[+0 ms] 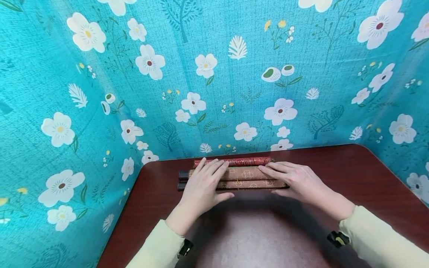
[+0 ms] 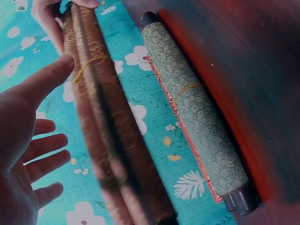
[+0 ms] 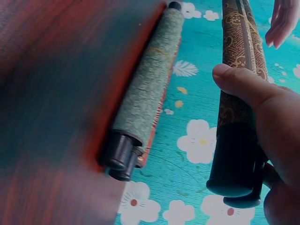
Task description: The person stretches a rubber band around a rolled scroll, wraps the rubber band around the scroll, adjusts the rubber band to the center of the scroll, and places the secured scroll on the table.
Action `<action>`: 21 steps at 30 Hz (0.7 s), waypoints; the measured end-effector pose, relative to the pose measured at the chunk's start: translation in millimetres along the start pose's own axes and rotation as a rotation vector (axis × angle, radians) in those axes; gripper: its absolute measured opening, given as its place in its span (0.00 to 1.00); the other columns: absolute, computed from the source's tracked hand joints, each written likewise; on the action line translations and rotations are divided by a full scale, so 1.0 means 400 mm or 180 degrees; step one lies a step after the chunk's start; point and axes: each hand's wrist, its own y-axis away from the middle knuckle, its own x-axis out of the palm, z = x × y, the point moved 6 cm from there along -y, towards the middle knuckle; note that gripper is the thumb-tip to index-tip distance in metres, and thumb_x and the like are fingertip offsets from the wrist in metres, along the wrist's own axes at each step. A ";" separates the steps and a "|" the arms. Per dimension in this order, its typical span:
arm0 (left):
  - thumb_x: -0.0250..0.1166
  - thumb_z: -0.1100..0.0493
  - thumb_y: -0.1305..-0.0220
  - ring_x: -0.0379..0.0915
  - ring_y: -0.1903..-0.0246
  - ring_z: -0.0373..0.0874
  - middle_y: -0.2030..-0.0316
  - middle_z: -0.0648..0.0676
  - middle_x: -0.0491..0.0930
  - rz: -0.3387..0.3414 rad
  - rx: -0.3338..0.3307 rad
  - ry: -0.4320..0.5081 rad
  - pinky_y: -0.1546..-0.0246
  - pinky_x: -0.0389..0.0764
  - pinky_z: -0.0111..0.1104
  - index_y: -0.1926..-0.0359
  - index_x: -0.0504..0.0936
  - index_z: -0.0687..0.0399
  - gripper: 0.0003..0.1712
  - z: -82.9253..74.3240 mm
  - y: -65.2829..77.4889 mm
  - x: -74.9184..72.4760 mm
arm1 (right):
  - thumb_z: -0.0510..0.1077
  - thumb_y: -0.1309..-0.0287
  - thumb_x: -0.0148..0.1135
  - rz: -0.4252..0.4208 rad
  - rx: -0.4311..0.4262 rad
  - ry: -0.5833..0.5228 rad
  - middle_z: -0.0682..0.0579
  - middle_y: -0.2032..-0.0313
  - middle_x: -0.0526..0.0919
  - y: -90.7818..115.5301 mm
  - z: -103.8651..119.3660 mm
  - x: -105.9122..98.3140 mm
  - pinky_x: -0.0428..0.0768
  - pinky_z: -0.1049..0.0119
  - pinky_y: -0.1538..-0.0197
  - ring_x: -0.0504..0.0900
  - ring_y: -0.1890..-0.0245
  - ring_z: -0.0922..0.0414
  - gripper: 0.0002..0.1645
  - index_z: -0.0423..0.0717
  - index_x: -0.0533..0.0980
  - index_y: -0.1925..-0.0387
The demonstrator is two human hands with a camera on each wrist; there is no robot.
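Two brown patterned hanging scrolls [image 1: 248, 174], tied with thin yellow cord, lie side by side across the head view. At their right end my right hand [image 1: 303, 182] grips them, with the thumb [image 3: 243, 84] pressed along one roll above the black end knobs [image 3: 232, 159]. My left hand [image 1: 202, 184] is over their left part in the head view. From the left wrist, that hand [image 2: 23, 131] has its fingers spread, with the thumb tip near the rolls; contact cannot be told. The wrist views show the brown scrolls apart from a green scroll [image 2: 197, 117].
The green scroll lies on the dark red table [image 1: 335, 163], beside a red patterned scroll [image 1: 249, 161]. In the head view the brown scrolls hide most of the green one. Teal flowered cloth [image 1: 234, 100] hangs behind the table and along its sides.
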 end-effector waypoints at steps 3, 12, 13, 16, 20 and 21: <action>0.80 0.31 0.45 0.75 0.31 0.53 0.32 0.56 0.80 0.0059 -0.0054 0.0022 0.23 0.66 0.52 0.26 0.76 0.53 0.53 0.006 0.016 0.000 | 0.55 0.66 0.92 0.0073 0.0017 -0.0011 0.47 0.43 0.89 0.009 0.001 0.020 0.90 0.50 0.62 0.89 0.48 0.47 0.57 0.53 0.79 0.30; 0.79 0.34 0.41 0.78 0.34 0.53 0.34 0.56 0.82 0.0151 -0.0248 0.0240 0.24 0.66 0.55 0.29 0.80 0.54 0.46 0.038 0.077 0.011 | 0.56 0.63 0.91 0.0413 0.0185 -0.0137 0.45 0.44 0.89 0.042 0.003 0.084 0.89 0.50 0.64 0.89 0.47 0.46 0.52 0.53 0.81 0.32; 0.79 0.35 0.41 0.78 0.34 0.54 0.35 0.56 0.82 0.0158 -0.0271 0.0274 0.24 0.67 0.55 0.29 0.80 0.54 0.46 0.041 0.083 0.014 | 0.56 0.63 0.91 0.0454 0.0211 -0.0157 0.45 0.44 0.89 0.046 0.002 0.091 0.89 0.50 0.64 0.89 0.47 0.46 0.52 0.53 0.81 0.32; 0.79 0.37 0.40 0.79 0.35 0.54 0.36 0.56 0.82 0.0172 -0.0310 0.0337 0.24 0.67 0.55 0.30 0.80 0.54 0.44 0.049 0.100 0.022 | 0.55 0.61 0.90 0.0554 0.0274 -0.0220 0.44 0.44 0.89 0.054 0.004 0.111 0.89 0.49 0.63 0.89 0.47 0.46 0.51 0.53 0.81 0.32; 0.79 0.39 0.39 0.79 0.35 0.55 0.36 0.57 0.83 0.0154 -0.0308 0.0387 0.25 0.68 0.56 0.31 0.81 0.55 0.42 0.055 0.117 0.027 | 0.56 0.58 0.89 0.0687 0.0318 -0.0293 0.44 0.44 0.89 0.060 0.005 0.133 0.88 0.49 0.63 0.88 0.46 0.45 0.49 0.54 0.81 0.31; 0.79 0.40 0.39 0.79 0.35 0.55 0.37 0.57 0.83 0.0145 -0.0301 0.0393 0.25 0.67 0.56 0.31 0.82 0.56 0.41 0.056 0.119 0.029 | 0.56 0.57 0.88 0.0722 0.0326 -0.0312 0.44 0.43 0.89 0.061 0.004 0.138 0.88 0.49 0.62 0.88 0.46 0.45 0.49 0.54 0.81 0.31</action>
